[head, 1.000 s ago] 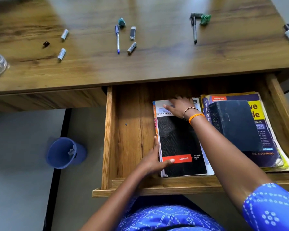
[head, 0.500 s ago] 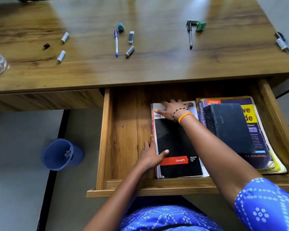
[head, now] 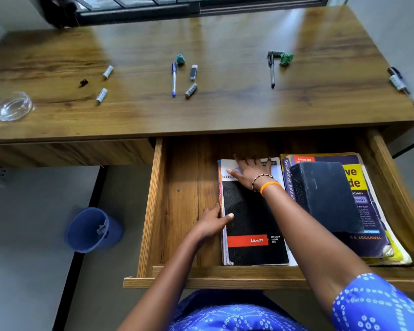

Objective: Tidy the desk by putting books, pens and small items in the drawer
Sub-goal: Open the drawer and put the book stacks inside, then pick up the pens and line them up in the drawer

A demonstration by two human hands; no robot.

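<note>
The open wooden drawer [head: 182,211] holds a stack of notebooks topped by a black spiral pad [head: 251,225], and to its right a dark blue book [head: 325,194] on a yellow and purple book [head: 359,185]. My left hand [head: 213,223] grips the stack's left edge, thumb on the black cover. My right hand [head: 251,170] lies flat on the stack's far end, fingers spread. On the desk top [head: 225,111] lie a blue pen [head: 174,78], a black pen [head: 272,69], a marker [head: 397,81], several batteries [head: 101,95] and other small items.
A glass bowl [head: 11,106] sits at the desk's left edge. A blue waste bin [head: 91,229] stands on the floor left of the drawer. Two green crumpled bits [head: 286,59] lie near the pens. The drawer's left third is bare wood.
My hands have stayed on the notebook stack; the left hand has slid a little further along its left edge. The view has tilted up, showing more of the desk and the window.
</note>
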